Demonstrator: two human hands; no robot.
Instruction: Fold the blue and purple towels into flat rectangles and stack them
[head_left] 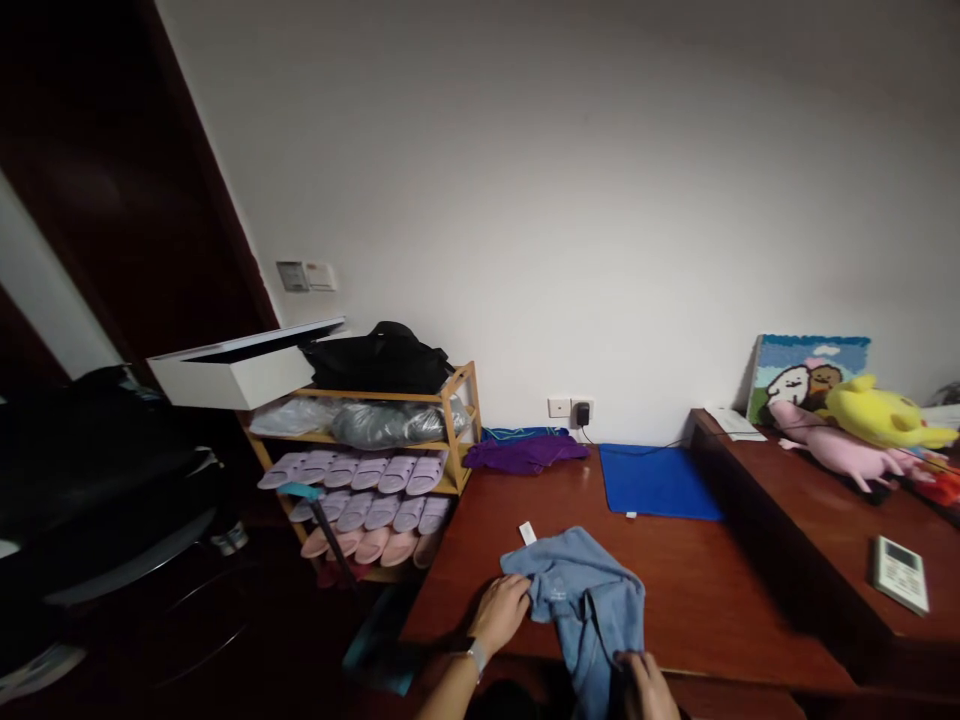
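Note:
A crumpled grey-blue towel [581,585] lies on the reddish-brown wooden table [465,560], its lower end hanging over the front edge. It has pale lettering on it, and a white tag sticks out at its upper left. My left hand [501,612], with a band on the wrist, is closed on the towel's left edge. Lower right, my right hand [646,685] grips the towel's hanging part, its fingers curled and partly cut off by the frame. Farther back, a flat blue cloth [656,482] and a bunched purple cloth [525,453] lie near the wall.
Left of the table stands a wooden rack [456,420] with rows of slippers [379,472], a black bag [379,360] and a white box [232,378]. A raised ledge on the right holds plush toys [874,415], a picture and a remote [900,575]. A plug [583,413] sits in the wall.

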